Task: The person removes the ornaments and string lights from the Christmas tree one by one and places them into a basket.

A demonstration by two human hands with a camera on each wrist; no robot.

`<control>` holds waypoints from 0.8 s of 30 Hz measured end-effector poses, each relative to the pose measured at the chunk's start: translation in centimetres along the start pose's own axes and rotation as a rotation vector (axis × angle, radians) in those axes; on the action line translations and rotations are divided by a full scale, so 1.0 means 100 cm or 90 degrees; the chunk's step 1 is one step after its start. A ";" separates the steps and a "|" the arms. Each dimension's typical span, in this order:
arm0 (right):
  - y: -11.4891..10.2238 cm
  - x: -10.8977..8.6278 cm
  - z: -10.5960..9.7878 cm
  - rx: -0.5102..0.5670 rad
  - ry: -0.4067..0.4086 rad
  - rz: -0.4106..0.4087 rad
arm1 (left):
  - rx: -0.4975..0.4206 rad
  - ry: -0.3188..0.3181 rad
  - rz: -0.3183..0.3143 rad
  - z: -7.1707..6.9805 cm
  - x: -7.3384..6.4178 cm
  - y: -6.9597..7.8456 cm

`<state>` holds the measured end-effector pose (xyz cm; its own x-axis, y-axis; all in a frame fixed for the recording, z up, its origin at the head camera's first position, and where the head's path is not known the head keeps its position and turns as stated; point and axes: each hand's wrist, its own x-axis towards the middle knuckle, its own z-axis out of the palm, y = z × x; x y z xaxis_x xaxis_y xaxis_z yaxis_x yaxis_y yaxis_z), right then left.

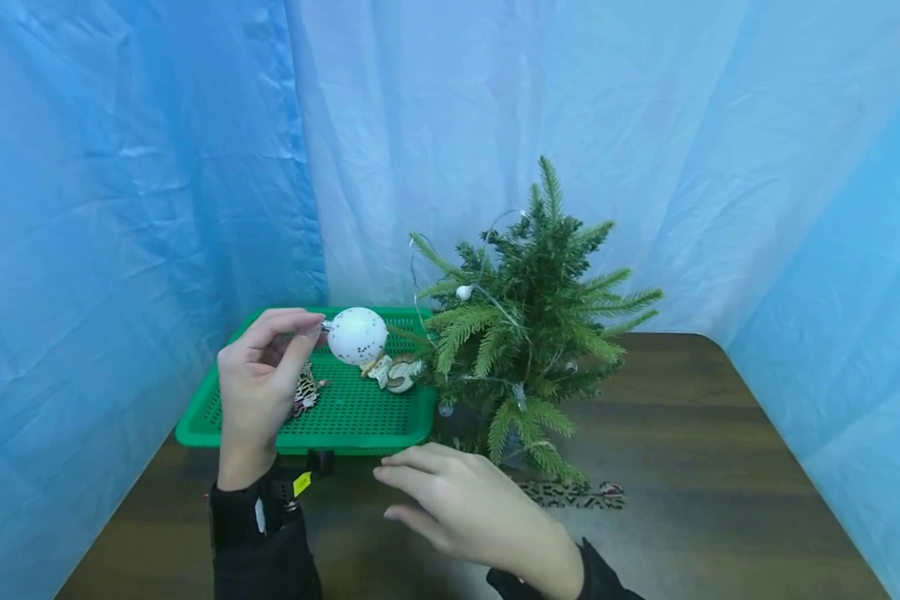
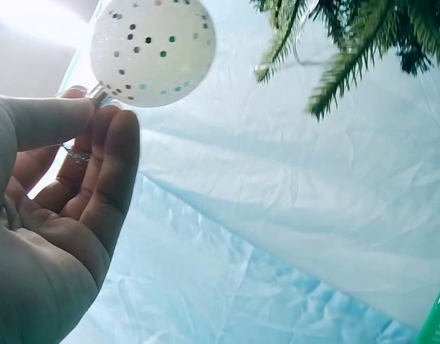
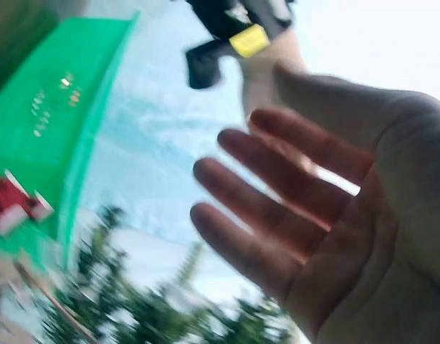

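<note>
Left hand (image 1: 258,379) holds a bauble (image 1: 357,336) — round, speckled.

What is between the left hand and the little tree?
In the head view: the white speckled ball the left hand pinches, a small ornament, and part of the green basket.

Left-wrist view crops the bauble (image 2: 153,54); right-wrist view blurs the tree (image 3: 159,314).
</note>
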<state>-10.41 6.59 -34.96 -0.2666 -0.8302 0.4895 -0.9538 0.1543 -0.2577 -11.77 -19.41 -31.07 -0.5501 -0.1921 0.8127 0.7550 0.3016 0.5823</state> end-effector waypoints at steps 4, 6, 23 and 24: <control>0.003 0.011 0.017 -0.055 -0.049 0.062 | 0.038 -0.013 -0.015 -0.006 0.001 -0.002; 0.006 0.016 0.023 -0.082 -0.070 0.081 | 0.081 -0.025 -0.025 -0.007 0.001 -0.002; 0.021 0.037 0.065 -0.222 -0.058 0.126 | 0.437 -0.161 -0.087 -0.005 -0.001 -0.031; 0.022 0.036 0.066 -0.220 -0.060 0.129 | 0.437 -0.168 -0.078 -0.004 0.000 -0.033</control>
<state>-12.53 0.35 -39.24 -0.4554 -0.8071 0.3757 -0.8777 0.4776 -0.0378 -14.13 -20.75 -32.95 -0.7485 -0.0576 0.6606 0.3376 0.8243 0.4545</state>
